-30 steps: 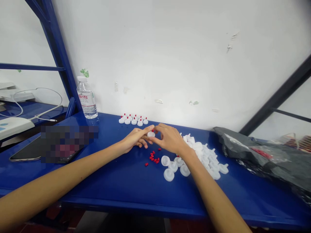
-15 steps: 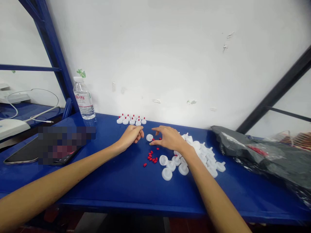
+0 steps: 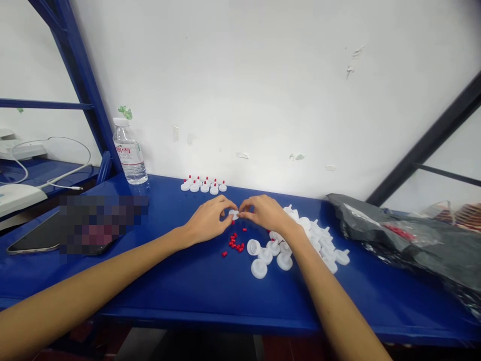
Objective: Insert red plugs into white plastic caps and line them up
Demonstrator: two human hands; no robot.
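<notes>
Between my two hands is a white nozzle cap (image 3: 233, 214), pinched at its left by my left hand (image 3: 211, 216) and at its right by my right hand (image 3: 263, 213). Fingers partly cover it. Just below lie several small red tip caps (image 3: 233, 243), loose on the blue table (image 3: 180, 286). A heap of white nozzle caps (image 3: 315, 238) spreads beside and behind my right forearm, some upside down. Toward the wall stand several white caps with red tips (image 3: 205, 186), upright in rows.
A water bottle (image 3: 130, 155) stands by the wall at the left. Phone-like dark devices (image 3: 37, 233), partly blurred out, lie at the left. A black plastic bag (image 3: 406, 245) covers the right side, with a clear bag of red pieces (image 3: 400, 231) on it. Blue shelf posts (image 3: 80, 75) rise at the left.
My left hand has moved right and opened from a curled shape to pinch the white nozzle cap. My right hand has closed onto the same cap from the other side.
</notes>
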